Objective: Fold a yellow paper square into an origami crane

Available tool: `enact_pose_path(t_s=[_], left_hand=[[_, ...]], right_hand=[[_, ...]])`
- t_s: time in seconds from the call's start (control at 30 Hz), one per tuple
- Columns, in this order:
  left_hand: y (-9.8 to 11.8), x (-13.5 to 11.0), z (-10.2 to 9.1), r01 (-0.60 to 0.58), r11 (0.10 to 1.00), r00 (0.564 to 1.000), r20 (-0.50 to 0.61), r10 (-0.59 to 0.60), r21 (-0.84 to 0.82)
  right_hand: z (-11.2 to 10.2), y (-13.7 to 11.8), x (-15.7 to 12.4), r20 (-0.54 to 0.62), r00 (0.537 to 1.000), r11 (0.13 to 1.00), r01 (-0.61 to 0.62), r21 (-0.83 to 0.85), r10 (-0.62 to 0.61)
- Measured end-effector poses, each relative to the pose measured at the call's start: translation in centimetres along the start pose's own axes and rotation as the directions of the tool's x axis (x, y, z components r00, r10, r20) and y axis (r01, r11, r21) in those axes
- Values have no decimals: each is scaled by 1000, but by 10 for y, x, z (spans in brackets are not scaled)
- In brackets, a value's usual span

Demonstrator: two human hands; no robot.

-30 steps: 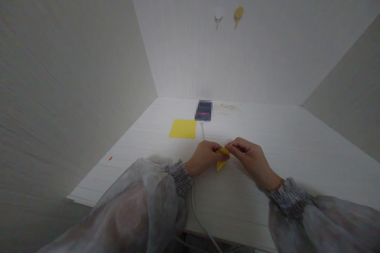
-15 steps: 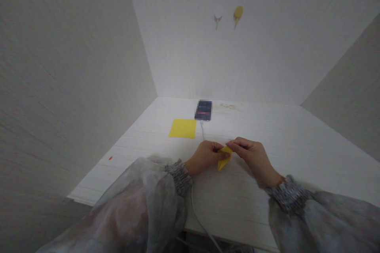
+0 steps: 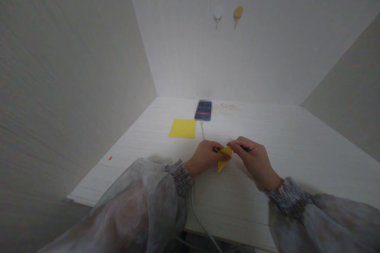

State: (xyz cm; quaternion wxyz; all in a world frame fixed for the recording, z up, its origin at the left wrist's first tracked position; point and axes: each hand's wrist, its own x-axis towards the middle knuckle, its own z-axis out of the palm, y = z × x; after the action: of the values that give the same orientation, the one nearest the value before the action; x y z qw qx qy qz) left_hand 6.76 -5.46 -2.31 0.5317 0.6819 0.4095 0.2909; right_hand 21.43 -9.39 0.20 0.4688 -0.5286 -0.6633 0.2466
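A small piece of folded yellow paper (image 3: 223, 165) is held just above the white table, between both hands. My left hand (image 3: 204, 157), with a ring on one finger, is closed on it, the thumb lying across its face. The fingertips of my right hand (image 3: 249, 155) pinch its upper right corner. Part of the paper is hidden behind the left thumb and fingers. Beyond my left hand a flat yellow sheet (image 3: 182, 128) lies on the table (image 3: 297, 142).
A phone (image 3: 203, 110), its screen blurred out, lies near the back wall with a white cable (image 3: 196, 215) running toward me under my left arm. A small orange bit (image 3: 110, 158) is at the left. White (image 3: 218, 12) and yellow (image 3: 238, 12) hooks are on the wall.
My right hand has shifted very slightly, still pinching the corner. The folded paper's lower tip sits slightly lower. The flat sheet and phone have stayed put.
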Motion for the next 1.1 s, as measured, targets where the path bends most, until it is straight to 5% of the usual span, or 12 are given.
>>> enact_pose_path(t_s=[0.13, 0.47, 0.67, 0.9, 1.1], left_hand=[[5, -1, 0, -17, 999, 999, -30, 16, -52], [5, 1, -1, -73, 939, 983, -181, 11, -335], [5, 1, 0, -127, 862, 984, -168, 50, -491], [9, 1, -1, -149, 851, 978, -201, 52, -504], [13, 1, 0, -189, 857, 964, -255, 70, -480]], right_hand=[[-1, -6, -3, -38, 998, 995, 57, -77, -60], [1, 11, 6, 89, 982, 986, 161, 36, -164], [5, 17, 5, 152, 988, 974, -47, 221, 14], [12, 14, 4, 200, 961, 782, -273, 560, 192], [16, 3, 0, 510, 815, 755, -512, 410, 275]])
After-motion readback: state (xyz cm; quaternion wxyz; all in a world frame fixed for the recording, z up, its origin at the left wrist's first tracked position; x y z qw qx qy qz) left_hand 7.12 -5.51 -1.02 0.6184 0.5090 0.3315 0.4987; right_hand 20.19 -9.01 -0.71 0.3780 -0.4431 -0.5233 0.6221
